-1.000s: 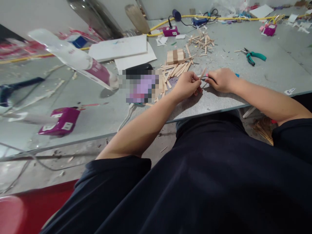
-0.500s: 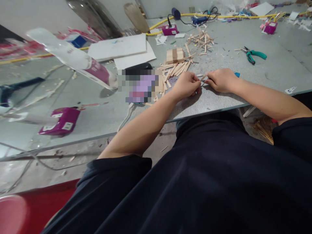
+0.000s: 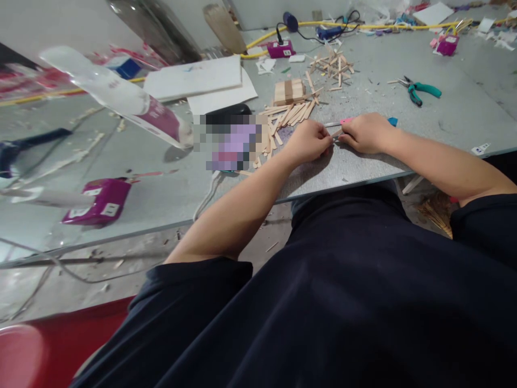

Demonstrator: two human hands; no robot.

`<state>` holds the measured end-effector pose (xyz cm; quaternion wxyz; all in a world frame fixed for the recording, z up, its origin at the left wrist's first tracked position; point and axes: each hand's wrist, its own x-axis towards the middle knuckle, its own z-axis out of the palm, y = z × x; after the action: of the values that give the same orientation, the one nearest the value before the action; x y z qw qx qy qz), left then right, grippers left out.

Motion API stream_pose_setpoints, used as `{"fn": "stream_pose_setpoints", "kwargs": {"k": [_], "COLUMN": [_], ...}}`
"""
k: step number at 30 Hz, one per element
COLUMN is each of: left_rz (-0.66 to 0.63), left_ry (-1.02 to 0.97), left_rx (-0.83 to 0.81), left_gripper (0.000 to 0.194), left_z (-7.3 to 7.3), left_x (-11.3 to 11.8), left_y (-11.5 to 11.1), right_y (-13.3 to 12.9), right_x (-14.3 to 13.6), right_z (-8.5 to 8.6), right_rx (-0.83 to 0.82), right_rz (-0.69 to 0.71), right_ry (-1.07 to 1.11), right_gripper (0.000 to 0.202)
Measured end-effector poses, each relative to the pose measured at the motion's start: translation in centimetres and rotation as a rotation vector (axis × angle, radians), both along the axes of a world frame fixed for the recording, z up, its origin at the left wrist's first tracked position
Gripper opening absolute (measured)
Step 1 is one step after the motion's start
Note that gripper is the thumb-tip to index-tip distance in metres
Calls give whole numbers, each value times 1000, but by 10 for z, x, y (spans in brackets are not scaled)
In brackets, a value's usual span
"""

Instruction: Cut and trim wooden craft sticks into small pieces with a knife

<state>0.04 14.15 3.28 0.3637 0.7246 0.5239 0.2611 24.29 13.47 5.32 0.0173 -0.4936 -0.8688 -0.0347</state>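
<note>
A small wooden craft stick [image 3: 336, 134] spans the narrow gap between my two hands, low over the table. My left hand [image 3: 308, 141] is closed, its thumb and fingertips pinching one end. On the other end, the fingers of my right hand [image 3: 364, 132] are pressed together; part of the stick is hidden by them. Just behind the hands lies a thin silvery piece [image 3: 333, 124] and a pink piece [image 3: 346, 120]; a blue piece [image 3: 392, 122] shows beyond my right wrist. Loose craft sticks [image 3: 297, 114] spread left of my left hand, below a banded bundle of sticks [image 3: 289, 91].
Teal-handled pliers [image 3: 422, 89] lie at right. More sticks [image 3: 333, 63] are piled farther back. A blurred-out phone-like object [image 3: 234, 145], a leaning white bottle [image 3: 121, 99] and a purple block [image 3: 99, 201] are on the left. The table's front edge [image 3: 343, 186] runs near my waist.
The stick between my hands has tilted to a flatter angle, and more of the pink piece shows behind my right fingers. Both hands stay almost in place.
</note>
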Motion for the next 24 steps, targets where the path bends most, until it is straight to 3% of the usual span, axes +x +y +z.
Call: {"fn": "stream_pose_setpoints", "kwargs": {"k": [13,24], "left_rz": [-51,-30], "left_ry": [67,125], "left_rx": [114,56], "left_gripper": [28,26], "left_z": [-1,1], "left_x": [-2,0], "left_y": [3,1], "right_y": [-6,-5], "right_x": [-4,-1], "right_z": [8,14], "right_rx": [3,-54], "right_rz": [-19,2], "right_ry": [-89,-127], "right_gripper": [62,65]}}
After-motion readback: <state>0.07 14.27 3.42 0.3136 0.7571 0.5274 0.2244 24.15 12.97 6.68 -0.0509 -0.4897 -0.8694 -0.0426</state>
